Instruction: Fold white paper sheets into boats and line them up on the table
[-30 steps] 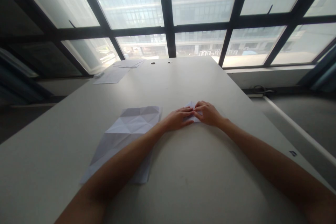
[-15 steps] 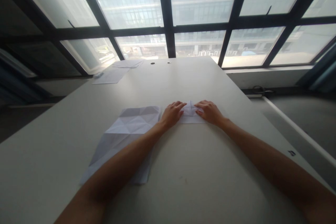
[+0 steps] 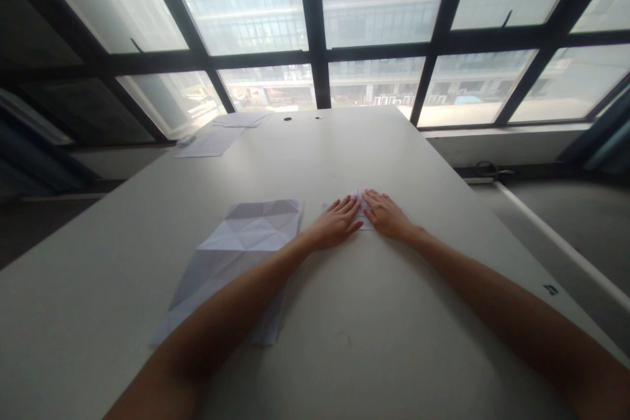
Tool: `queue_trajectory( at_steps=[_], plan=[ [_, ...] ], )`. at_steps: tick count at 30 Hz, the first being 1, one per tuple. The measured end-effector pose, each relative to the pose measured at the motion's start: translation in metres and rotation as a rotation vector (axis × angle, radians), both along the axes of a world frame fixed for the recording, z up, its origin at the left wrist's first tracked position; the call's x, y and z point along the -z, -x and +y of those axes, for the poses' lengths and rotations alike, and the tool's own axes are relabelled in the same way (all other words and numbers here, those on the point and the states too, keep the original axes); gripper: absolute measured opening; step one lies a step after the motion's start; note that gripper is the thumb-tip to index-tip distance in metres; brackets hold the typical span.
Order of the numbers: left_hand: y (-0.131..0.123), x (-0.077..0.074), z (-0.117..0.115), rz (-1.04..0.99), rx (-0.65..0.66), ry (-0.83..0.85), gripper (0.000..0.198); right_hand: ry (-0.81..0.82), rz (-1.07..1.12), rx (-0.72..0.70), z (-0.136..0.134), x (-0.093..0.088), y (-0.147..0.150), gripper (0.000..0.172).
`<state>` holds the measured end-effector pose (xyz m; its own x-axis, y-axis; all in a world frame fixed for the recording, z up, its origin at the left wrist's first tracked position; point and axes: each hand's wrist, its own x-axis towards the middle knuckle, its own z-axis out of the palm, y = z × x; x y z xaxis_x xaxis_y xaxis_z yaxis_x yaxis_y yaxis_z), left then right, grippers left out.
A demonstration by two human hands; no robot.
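A long pale desk (image 3: 344, 341) runs from the bottom of the frame up to a wall of dark-framed windows (image 3: 315, 26) across the top. At centre, the left hand (image 3: 337, 226) and right hand (image 3: 386, 215) lie flat, fingers straight and together, pressing a small folded paper (image 3: 363, 205) (mostly hidden beneath them). A creased sheet (image 3: 246, 243) lies lower left, partly under the left forearm. More papers (image 3: 216, 138) sit upper left, indistinct.

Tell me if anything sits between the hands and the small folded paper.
Nothing does. The left hand and right hand both lie flat directly on the small folded paper; the creased sheet lies apart, to the left.
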<state>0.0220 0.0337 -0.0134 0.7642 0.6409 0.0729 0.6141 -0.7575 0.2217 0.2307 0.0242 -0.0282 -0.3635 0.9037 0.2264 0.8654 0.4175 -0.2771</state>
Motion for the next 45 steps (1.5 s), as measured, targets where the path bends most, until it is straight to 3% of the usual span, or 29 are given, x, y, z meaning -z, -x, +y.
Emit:
queue_trajectory(
  at_steps=[9,17,24,30,33,38,45],
  plan=[
    [0.012,0.008,0.015,-0.006,-0.307,-0.024,0.068,0.028,0.022,0.021,0.001,-0.001,-0.001,0.053],
    [0.013,0.004,0.015,-0.202,-0.344,-0.048,0.055,-0.102,0.152,-0.035,-0.001,-0.007,-0.005,0.052],
    [0.011,-0.004,0.012,-0.327,-0.3,-0.095,0.066,-0.167,0.244,-0.079,0.001,-0.008,-0.007,0.057],
    [0.013,-0.011,0.014,-0.338,-0.442,-0.171,0.07,-0.224,0.295,-0.018,0.001,-0.01,-0.007,0.064],
    [0.016,-0.01,0.018,-0.387,-0.458,-0.102,0.058,-0.215,0.283,0.047,0.003,-0.009,-0.009,0.071],
    [0.017,-0.007,0.022,-0.44,-0.433,-0.011,0.025,-0.199,0.253,0.158,0.005,-0.006,-0.01,0.068],
    [0.015,-0.008,0.022,-0.569,-0.445,0.082,0.021,-0.211,0.277,0.204,0.005,-0.006,-0.01,0.056]
  ],
)
